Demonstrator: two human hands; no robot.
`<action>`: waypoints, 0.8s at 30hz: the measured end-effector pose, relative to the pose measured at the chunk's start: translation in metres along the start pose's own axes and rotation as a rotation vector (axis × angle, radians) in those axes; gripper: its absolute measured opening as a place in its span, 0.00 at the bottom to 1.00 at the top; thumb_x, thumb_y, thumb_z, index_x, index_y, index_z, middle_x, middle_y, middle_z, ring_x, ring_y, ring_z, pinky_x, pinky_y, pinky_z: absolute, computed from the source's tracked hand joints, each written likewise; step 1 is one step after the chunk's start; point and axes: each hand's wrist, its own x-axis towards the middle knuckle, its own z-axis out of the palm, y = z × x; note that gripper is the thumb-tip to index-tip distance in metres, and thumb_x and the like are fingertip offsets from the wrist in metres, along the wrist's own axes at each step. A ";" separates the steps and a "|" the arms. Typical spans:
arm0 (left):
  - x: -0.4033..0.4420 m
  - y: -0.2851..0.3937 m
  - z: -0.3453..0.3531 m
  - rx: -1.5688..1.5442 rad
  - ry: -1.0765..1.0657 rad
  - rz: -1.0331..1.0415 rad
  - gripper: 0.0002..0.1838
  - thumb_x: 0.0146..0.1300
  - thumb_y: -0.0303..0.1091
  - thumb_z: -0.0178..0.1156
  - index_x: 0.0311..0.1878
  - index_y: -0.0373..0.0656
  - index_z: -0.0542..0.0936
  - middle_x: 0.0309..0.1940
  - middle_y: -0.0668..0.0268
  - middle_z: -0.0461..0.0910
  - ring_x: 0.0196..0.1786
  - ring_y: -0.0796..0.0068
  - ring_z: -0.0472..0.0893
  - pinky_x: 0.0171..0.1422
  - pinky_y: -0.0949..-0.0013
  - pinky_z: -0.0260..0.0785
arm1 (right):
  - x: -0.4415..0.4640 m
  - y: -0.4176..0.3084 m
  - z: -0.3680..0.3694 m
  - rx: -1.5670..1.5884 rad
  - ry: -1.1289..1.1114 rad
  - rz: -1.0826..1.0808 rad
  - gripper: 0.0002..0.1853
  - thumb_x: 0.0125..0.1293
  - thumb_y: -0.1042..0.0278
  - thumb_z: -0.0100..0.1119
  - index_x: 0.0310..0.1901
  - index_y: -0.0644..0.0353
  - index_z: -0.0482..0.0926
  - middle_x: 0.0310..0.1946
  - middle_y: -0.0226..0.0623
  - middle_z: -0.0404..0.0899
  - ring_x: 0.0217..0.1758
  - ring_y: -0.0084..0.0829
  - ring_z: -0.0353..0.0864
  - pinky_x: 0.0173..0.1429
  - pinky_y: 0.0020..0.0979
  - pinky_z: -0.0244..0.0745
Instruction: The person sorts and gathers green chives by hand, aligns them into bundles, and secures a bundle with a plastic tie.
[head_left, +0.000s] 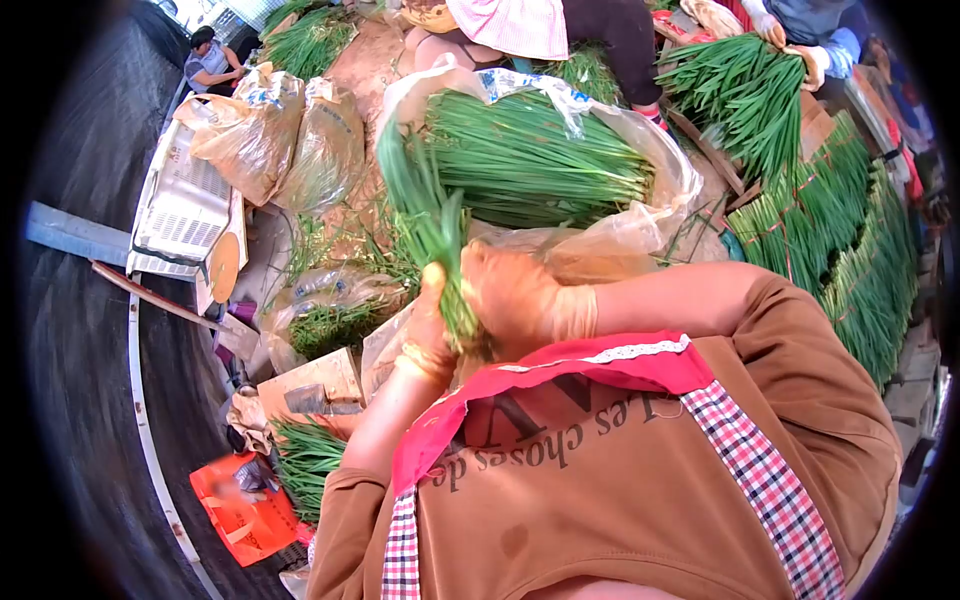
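Note:
A bunch of long green chives point(440, 235) stands up from my hands, its leafy tops leaning left and blurred, its lower ends near my apron. My left hand point(428, 325), in a thin yellowish glove, is closed round the lower stalks. My right hand point(515, 300), gloved the same way, is closed against the bunch from the right; its fingertips are partly hidden. Just beyond the hands, a big pile of chives point(535, 150) lies in an opened clear plastic bag point(665, 195).
Stacked chives point(815, 215) line the right side. A co-worker's gloved hands point(790, 45) hold another bunch at upper right. Filled plastic bags point(255, 135), a white crate point(185, 205), a cardboard box point(312, 388) and an orange bag point(245, 510) stand at left. Another person point(210, 65) sits far left.

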 end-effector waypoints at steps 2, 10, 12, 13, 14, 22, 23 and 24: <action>-0.022 -0.008 -0.022 -0.077 -0.104 0.021 0.38 0.64 0.60 0.50 0.70 0.45 0.58 0.66 0.58 0.63 0.68 0.60 0.63 0.73 0.54 0.53 | -0.018 -0.005 0.018 -0.070 0.303 -0.293 0.15 0.54 0.69 0.54 0.41 0.69 0.71 0.39 0.54 0.75 0.41 0.48 0.79 0.44 0.41 0.76; -0.107 -0.021 0.000 0.255 0.137 0.060 0.16 0.58 0.29 0.62 0.50 0.34 0.77 0.43 0.59 0.81 0.42 0.67 0.81 0.49 0.65 0.76 | -0.028 -0.028 -0.010 0.277 -0.322 -0.248 0.13 0.61 0.62 0.51 0.35 0.62 0.80 0.38 0.49 0.79 0.40 0.45 0.79 0.44 0.39 0.75; -0.119 -0.019 0.025 0.292 0.114 0.141 0.20 0.55 0.28 0.65 0.52 0.36 0.76 0.44 0.60 0.81 0.43 0.68 0.81 0.51 0.65 0.75 | -0.026 -0.034 -0.030 0.655 -0.306 0.083 0.24 0.58 0.46 0.60 0.35 0.66 0.80 0.33 0.44 0.80 0.38 0.38 0.79 0.44 0.36 0.74; -0.120 -0.019 0.028 0.412 0.108 0.235 0.22 0.54 0.28 0.67 0.53 0.37 0.76 0.45 0.61 0.81 0.45 0.69 0.80 0.52 0.65 0.74 | -0.027 -0.039 -0.033 0.813 -0.187 0.234 0.30 0.54 0.39 0.64 0.34 0.67 0.80 0.28 0.41 0.80 0.33 0.36 0.78 0.42 0.36 0.73; -0.120 -0.017 0.033 0.443 0.070 0.278 0.22 0.52 0.27 0.68 0.52 0.38 0.77 0.45 0.64 0.80 0.47 0.72 0.79 0.54 0.67 0.72 | -0.023 -0.040 -0.042 0.741 -0.216 0.290 0.36 0.50 0.37 0.68 0.40 0.72 0.78 0.35 0.42 0.80 0.39 0.30 0.77 0.45 0.32 0.73; -0.103 -0.011 0.038 0.848 0.145 0.328 0.19 0.52 0.29 0.68 0.47 0.41 0.75 0.36 0.70 0.79 0.36 0.76 0.78 0.40 0.69 0.73 | 0.026 -0.039 -0.016 1.436 -0.394 -0.223 0.30 0.63 0.52 0.60 0.62 0.57 0.64 0.46 0.33 0.74 0.49 0.26 0.73 0.54 0.32 0.70; -0.102 -0.009 0.043 0.969 0.163 0.330 0.18 0.52 0.30 0.68 0.46 0.41 0.76 0.35 0.69 0.79 0.36 0.77 0.78 0.40 0.70 0.73 | 0.029 -0.042 -0.013 1.379 -0.330 -0.208 0.29 0.63 0.53 0.62 0.60 0.57 0.65 0.45 0.32 0.74 0.48 0.26 0.73 0.52 0.33 0.71; -0.102 -0.006 0.049 1.089 0.186 0.334 0.17 0.52 0.31 0.68 0.45 0.41 0.76 0.34 0.68 0.79 0.36 0.77 0.78 0.40 0.70 0.73 | 0.031 -0.044 -0.010 1.444 -0.321 -0.198 0.27 0.62 0.54 0.62 0.59 0.56 0.67 0.43 0.32 0.75 0.47 0.25 0.74 0.51 0.32 0.71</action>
